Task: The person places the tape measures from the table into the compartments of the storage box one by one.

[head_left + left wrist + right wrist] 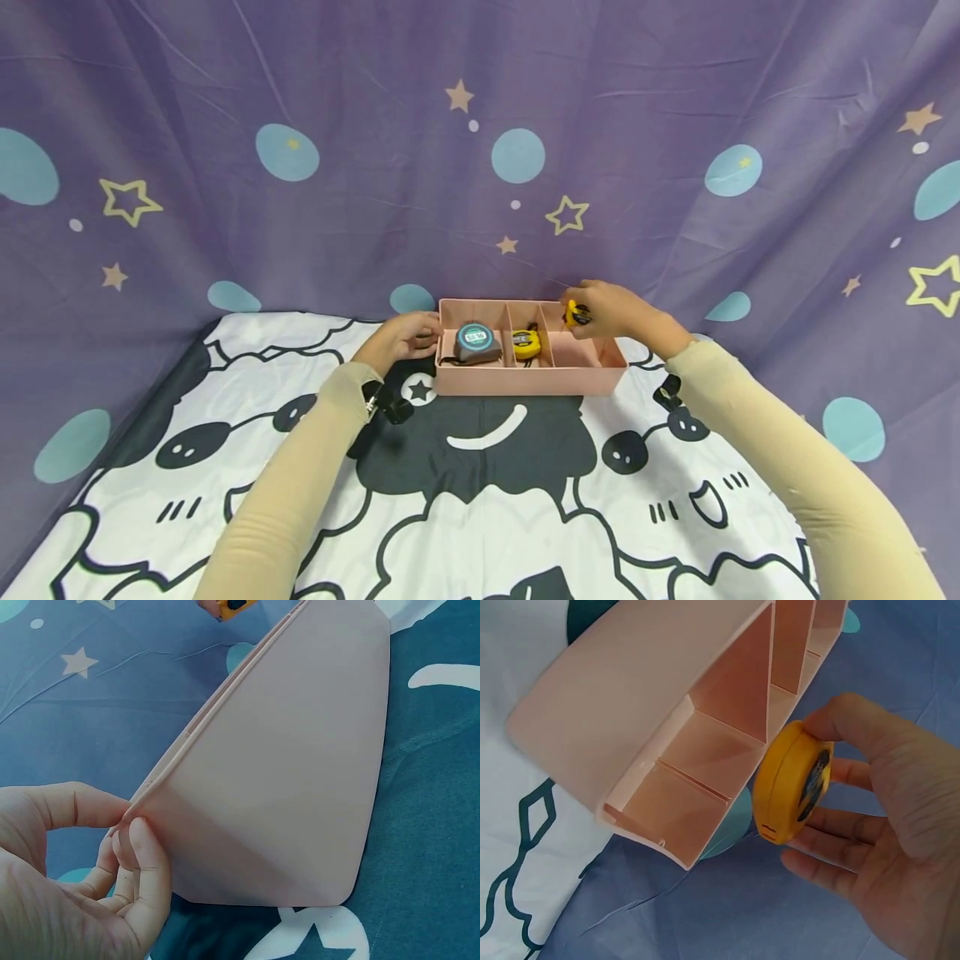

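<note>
A pink divided box [525, 382] stands on the patterned cloth by the backdrop. My left hand [408, 338] pinches the rim at its left end between thumb and fingers, as the left wrist view shows. In my right hand [611, 308] is a yellow tape measure [787, 784], gripped by thumb and fingers over the back rim, near the right compartment. The left compartment holds a teal and grey tape measure [476, 342]. A second yellow tape measure [527, 343] lies in the narrow middle compartment. The right compartment [682, 780] has nothing visible inside.
Upright dividers [742, 675] separate the box's compartments. A purple star-print backdrop [480, 167] hangs just behind the box. Black-and-white cartoon cloth [480, 517] covers the surface in front and to both sides.
</note>
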A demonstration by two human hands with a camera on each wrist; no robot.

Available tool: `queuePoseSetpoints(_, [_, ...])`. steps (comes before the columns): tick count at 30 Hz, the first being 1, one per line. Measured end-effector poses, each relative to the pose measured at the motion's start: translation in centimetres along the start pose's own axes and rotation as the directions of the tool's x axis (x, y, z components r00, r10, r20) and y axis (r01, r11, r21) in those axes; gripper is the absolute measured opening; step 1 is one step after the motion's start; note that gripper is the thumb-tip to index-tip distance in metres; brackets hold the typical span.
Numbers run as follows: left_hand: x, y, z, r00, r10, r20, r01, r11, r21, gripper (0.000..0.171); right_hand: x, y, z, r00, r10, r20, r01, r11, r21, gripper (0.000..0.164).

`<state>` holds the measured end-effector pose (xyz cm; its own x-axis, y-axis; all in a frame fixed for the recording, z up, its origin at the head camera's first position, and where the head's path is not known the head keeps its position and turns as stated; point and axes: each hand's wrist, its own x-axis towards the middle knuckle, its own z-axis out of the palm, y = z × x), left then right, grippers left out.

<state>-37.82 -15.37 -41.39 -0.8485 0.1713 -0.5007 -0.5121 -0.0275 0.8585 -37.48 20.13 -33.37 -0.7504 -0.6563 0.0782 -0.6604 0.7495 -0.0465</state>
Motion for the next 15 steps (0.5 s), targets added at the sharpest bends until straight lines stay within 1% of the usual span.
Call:
queuePoseSetpoints(4, [-0.1, 0.0, 0.0, 1.000, 0.000, -0.002, 0.000, 1.000, 0.002, 0.068, 0.5, 0.2, -0.3, 0.999, -0.029, 0.031, 0.027, 0.997, 0.066, 0.034])
queuePoseSetpoints(6, [-0.1, 0.0, -0.1, 1.000, 0.000, -0.001, 0.000, 1.000, 0.001, 0.068, 0.9, 0.4, -0.5, 0.998, -0.035, 0.060, 0.028, 0.994, 0.107, 0.033])
queuePoseSetpoints(9, [0.0, 0.0, -0.1, 1.000, 0.000, -0.003, 0.000, 1.000, -0.003, 0.068, 1.3, 0.5, -0.7, 0.993, -0.018, 0.113, 0.001, 0.988, 0.155, 0.034])
queuePoseSetpoints(11, [0.0, 0.0, 0.0, 1.000, 0.000, -0.004, 0.000, 1.000, -0.008, 0.068, 1.6, 0.7, -0.8, 0.989, 0.009, 0.147, -0.035, 0.983, 0.178, 0.035])
queuePoseSetpoints(15, [0.1, -0.1, -0.1, 1.000, 0.001, 0.000, -0.001, 1.000, -0.018, 0.068, 1.9, 0.8, -1.0, 0.985, 0.031, 0.172, -0.063, 0.980, 0.187, 0.037])
